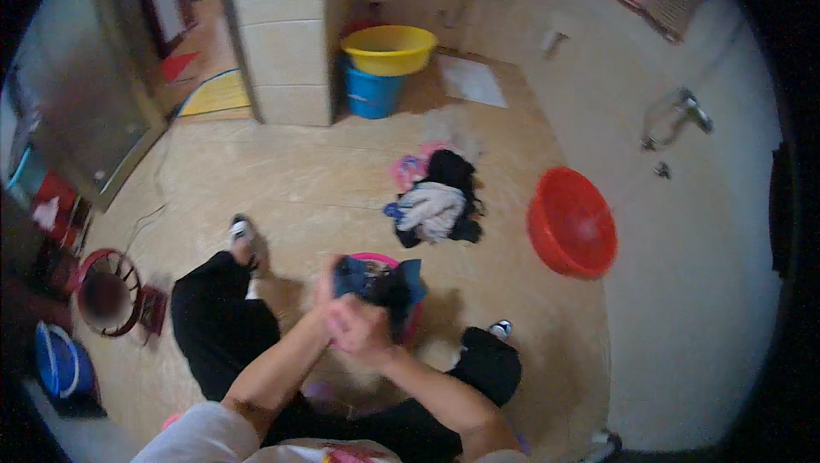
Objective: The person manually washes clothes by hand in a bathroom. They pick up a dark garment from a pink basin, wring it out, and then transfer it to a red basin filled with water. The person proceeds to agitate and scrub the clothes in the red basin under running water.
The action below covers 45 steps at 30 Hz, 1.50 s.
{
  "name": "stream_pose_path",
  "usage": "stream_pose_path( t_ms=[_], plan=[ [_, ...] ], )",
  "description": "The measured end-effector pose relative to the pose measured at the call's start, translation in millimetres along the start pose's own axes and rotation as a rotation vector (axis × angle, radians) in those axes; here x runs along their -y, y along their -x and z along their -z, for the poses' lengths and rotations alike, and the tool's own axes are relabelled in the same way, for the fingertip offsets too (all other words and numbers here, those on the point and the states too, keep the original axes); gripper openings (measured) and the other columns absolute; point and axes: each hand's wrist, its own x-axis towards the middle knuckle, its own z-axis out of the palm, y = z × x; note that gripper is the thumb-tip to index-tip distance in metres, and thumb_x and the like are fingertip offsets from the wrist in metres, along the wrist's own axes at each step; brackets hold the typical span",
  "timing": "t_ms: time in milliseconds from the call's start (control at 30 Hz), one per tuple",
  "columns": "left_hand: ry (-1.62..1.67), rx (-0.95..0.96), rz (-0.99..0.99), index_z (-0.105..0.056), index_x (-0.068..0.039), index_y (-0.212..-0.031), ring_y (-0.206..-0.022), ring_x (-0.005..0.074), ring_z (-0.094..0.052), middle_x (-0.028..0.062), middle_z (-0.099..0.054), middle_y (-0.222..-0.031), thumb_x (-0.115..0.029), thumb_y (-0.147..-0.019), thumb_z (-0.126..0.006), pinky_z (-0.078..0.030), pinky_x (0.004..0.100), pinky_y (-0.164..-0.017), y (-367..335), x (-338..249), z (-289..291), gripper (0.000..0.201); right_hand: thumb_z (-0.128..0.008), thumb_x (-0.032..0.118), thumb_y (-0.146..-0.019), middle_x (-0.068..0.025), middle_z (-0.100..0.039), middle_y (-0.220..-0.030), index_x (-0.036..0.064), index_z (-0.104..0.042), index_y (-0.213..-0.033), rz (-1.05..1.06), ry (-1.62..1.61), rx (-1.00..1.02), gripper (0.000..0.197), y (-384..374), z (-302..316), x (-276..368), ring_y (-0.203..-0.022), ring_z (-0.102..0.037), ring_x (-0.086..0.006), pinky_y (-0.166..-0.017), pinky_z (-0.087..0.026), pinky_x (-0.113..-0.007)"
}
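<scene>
The left hand [326,294] and right hand [366,333] meet over a pink basin [374,257]. Dark cloth [389,289] sits there, just beyond the fingers; whether those 2 hands grip it, I cannot tell.

Fingers [342,316] blurred; dark cloth [389,289] partly hides the pink basin [376,256].

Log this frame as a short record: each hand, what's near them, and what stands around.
Left hand: together with the right hand; grip too blurred to tell
Right hand: against the left; grip likewise unclear
At hands: pink basin, with blue cloth and black cloth
Beyond: heap of clothes on floor
Right: red basin near wall
Back: yellow basin atop blue bucket
</scene>
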Motion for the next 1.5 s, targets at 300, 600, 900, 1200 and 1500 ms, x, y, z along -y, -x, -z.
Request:
stream_pose_path(
  t_ms=[300,600,900,1200,1500],
  plan=[
    [-0.136,0.078,-0.143,-0.062,-0.01,-0.091,-0.074,0.0177,-0.059,0.0041,-0.063,-0.083,-0.03,-0.086,-0.054,-0.049,0.0309,-0.071,-11.6,10.4,36.3,0.022,-0.059,0.012,-0.084,-0.0166,-0.061,-0.075,0.003,-0.057,-0.085,-0.007,-0.104,0.033,0.009,-5.9,-0.3,19.1,-0.068,-0.062,-0.0326,-0.061,-0.048,-0.041],
    [-0.077,-0.077,-0.022,-0.061,-0.01,-0.081,-0.063,0.0192,-0.057,0.0053,-0.061,-0.072,-0.033,-0.088,-0.051,-0.048,0.0335,-0.061,15.8,21.4,16.7,0.026,-0.057,0.015,-0.086,-0.0139,-0.06,-0.074,0.0054,-0.057,-0.086,-0.215,0.056,-0.045,0.009,-16.3,9.9,6.5,-0.068,-0.061,-0.0325,-0.062,-0.049,-0.04],
    [0.018,-0.029,0.191,-0.065,-0.009,-0.084,-0.065,0.0253,-0.063,0.0088,-0.067,-0.077,-0.036,-0.089,-0.047,-0.054,0.0395,-0.068,-1.4,29.1,28.7,0.033,-0.054,0.03,-0.09,-0.0165,-0.047,-0.128,0.0008,-0.04,-0.129,-0.558,-0.273,-0.11,0.05,-31.9,21.2,-58.9,-0.12,-0.043,-0.028,-0.099,-0.034,-0.038],
    [-0.156,0.138,0.105,-0.049,-0.008,-0.122,-0.101,0.0209,-0.058,0.009,-0.059,-0.115,-0.05,-0.086,-0.056,-0.047,0.0377,-0.09,5.6,-0.7,10.6,0.056,-0.07,0.023,-0.079,-0.0096,-0.058,-0.108,0.0001,-0.054,-0.115,-0.636,-0.422,-0.045,0.046,-25.7,33.7,-64.3,-0.096,-0.055,-0.0188,-0.086,-0.043,-0.03],
    [-2.279,-0.069,-0.222,-0.065,-0.016,-0.107,-0.114,0.0311,-0.047,0.0131,-0.059,-0.113,-0.042,-0.072,-0.068,-0.032,0.053,-0.095,-14.9,8.8,81.5,0.043,-0.065,0.022,-0.083,-0.0132,-0.054,-0.117,0.0069,-0.046,-0.127,-0.95,-0.683,-0.748,0.05,-55.2,76.8,-56.6,-0.098,-0.057,-0.0252,-0.08,-0.051,-0.038]
  ],
)
